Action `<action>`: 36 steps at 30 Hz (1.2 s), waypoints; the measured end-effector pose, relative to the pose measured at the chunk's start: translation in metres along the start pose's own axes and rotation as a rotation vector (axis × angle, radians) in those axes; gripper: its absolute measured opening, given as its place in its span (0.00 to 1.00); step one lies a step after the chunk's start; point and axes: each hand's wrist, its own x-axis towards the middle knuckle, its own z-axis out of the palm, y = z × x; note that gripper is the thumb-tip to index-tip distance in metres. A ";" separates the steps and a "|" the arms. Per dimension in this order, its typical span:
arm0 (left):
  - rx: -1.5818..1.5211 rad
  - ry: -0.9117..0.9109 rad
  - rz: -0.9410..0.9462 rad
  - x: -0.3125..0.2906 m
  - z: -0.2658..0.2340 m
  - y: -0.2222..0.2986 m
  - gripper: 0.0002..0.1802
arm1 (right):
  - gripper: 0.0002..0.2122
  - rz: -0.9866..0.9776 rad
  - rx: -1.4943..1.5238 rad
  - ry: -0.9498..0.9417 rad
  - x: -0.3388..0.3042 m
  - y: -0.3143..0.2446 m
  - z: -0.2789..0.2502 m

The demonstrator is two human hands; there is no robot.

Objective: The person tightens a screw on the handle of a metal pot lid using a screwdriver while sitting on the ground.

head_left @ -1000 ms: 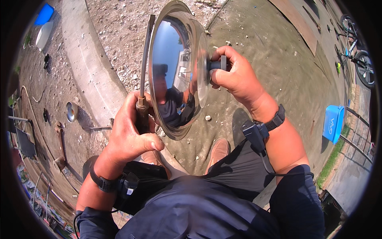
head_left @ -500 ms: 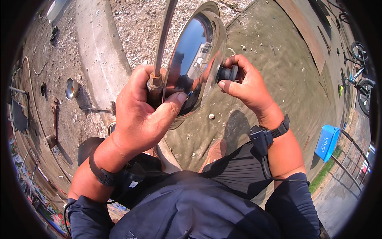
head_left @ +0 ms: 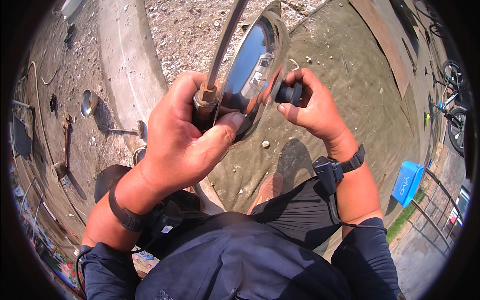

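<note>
The shiny lid (head_left: 257, 70), more edge-on than a second ago, is held above the ground (head_left: 365, 100): right hand (head_left: 317, 107) clasping its black knob (head_left: 290, 93), left hand (head_left: 185, 135) wrapped around a metal rod (head_left: 225, 47), thumb now over the lid's rim, apparently steadying both

From my remote feed I see hard sunlight on olive-brown bare ground (head_left: 345, 85), with whitish loose gravel (head_left: 182, 37) and a long pale-grey concrete strip (head_left: 127, 55) leftward. Far right, a narrow green grass strip (head_left: 397, 226) edges grey paving (head_left: 411, 254).
</note>
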 end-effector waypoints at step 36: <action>0.118 -0.094 -0.194 -0.002 -0.009 0.015 0.19 | 0.26 0.157 0.382 -0.109 0.002 0.009 0.003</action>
